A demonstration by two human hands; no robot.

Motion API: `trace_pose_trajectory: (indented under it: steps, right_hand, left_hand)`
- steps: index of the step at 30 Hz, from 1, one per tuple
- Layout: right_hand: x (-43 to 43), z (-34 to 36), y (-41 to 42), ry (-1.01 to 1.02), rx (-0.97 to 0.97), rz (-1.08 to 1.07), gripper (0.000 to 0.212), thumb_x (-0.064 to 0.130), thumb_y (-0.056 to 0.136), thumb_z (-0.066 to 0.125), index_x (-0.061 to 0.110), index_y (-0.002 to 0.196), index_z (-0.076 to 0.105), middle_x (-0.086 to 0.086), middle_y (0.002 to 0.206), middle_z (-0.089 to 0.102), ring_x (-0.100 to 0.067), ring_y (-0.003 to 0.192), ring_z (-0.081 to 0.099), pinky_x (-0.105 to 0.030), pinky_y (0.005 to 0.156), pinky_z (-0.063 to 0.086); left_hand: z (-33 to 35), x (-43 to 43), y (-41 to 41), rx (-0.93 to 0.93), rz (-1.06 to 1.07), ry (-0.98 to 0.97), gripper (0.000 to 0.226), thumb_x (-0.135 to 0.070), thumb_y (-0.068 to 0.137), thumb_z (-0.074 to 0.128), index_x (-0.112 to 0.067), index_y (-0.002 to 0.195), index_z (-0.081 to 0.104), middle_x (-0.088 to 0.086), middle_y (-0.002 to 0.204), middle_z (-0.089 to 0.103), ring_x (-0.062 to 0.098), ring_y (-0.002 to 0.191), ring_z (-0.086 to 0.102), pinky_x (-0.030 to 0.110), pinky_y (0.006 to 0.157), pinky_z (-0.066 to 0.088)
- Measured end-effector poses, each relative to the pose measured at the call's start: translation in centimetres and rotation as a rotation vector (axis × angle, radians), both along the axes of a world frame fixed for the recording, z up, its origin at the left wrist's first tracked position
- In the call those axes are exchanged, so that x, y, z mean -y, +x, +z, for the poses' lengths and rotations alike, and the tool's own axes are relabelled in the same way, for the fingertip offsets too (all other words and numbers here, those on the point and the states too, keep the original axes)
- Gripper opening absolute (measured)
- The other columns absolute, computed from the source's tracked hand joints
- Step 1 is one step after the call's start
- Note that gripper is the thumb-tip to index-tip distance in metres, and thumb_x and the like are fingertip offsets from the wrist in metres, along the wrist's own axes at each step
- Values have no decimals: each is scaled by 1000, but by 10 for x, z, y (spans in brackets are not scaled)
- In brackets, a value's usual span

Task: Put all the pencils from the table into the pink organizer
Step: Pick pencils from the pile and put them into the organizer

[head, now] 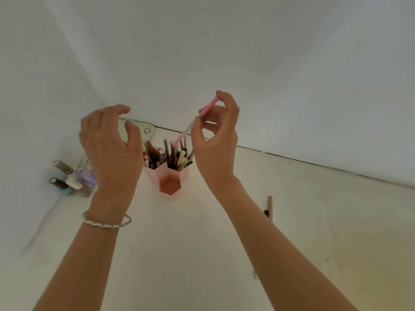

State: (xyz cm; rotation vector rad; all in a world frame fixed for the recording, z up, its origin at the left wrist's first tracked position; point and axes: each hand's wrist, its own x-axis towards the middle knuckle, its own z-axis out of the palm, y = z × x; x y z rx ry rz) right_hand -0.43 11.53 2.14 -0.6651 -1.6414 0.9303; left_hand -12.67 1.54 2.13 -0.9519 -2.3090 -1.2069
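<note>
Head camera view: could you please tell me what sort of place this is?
Probably a home dressing table or desk in a wall corner: nail polish bottles, a pink organizer full of pencils, and a plain white table.

— Where does the single head view look from?
— Above the table (202, 254), facing forward and down toward a wall corner, close over both forearms.
— Tilted?
— Probably; the table edge slants.
</note>
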Motion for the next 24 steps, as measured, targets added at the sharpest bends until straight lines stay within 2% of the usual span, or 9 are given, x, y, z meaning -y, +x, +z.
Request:
trace_pose_trajectory:
  steps: [4,7,9,11,15,17,19,21,24]
  right_hand:
    - [3,-34,-11,70,325,77,45,-3,93,54,24,125,39,-2,95,57,-20,81,61,-41,74,57]
    - [8,-55,-5,263,521,36,25,5,89,63,9,114,63,-6,94,66,-27,91,62,-46,83,50]
    - [7,-59,5,319,501,-45,19,13,89,63,7,104,71,-8,103,67,-28,103,60,-42,96,43]
    - [-2,-52,21,276,408,-146,27,17,90,55,7,112,68,-7,111,65,-25,110,57,-36,102,37]
    - [-31,-30,71,103,232,-378,30,5,87,49,10,115,60,5,112,59,-13,100,56,-32,98,39]
    - [-42,-24,97,25,173,-430,34,2,85,47,16,115,58,7,112,58,-10,94,56,-36,95,45]
    - [-48,-23,126,-51,166,-472,37,0,84,45,16,115,58,5,112,61,-11,92,57,-26,90,46]
    - [-53,-28,157,-89,196,-511,34,-1,85,45,13,112,60,5,108,63,-10,90,58,-16,81,44]
    - [-53,-41,197,-121,261,-552,30,-5,88,46,12,104,64,7,99,64,-4,86,58,-13,74,43]
  left_hand:
    - [-1,8,3,100,-37,-2,28,-15,93,49,-10,114,66,6,112,67,26,112,53,42,98,43]
    - [-6,9,9,122,-50,-10,27,-11,92,50,-8,113,67,6,110,68,25,110,54,39,97,42]
    - [-8,7,17,128,-59,2,27,-9,91,51,-7,113,67,7,110,68,24,110,54,31,98,41]
    - [-9,3,32,103,-81,42,26,-7,90,51,-7,111,67,6,108,68,23,106,55,22,94,38]
    - [-21,-19,95,88,-315,61,23,-5,89,53,-9,106,67,2,99,67,16,93,58,20,86,43]
    - [-40,-32,135,236,-464,-136,24,-7,90,53,-14,111,65,-2,102,67,12,90,62,27,83,52]
    - [-66,-44,175,384,-540,-436,25,-13,94,53,-20,117,62,-3,108,66,14,92,64,32,85,53]
    - [-93,-53,211,434,-583,-704,25,-21,98,50,-20,122,57,-1,112,63,18,99,63,31,87,50]
    - [-118,-57,245,473,-596,-921,19,-21,98,51,-14,116,53,4,111,62,24,99,62,33,83,52]
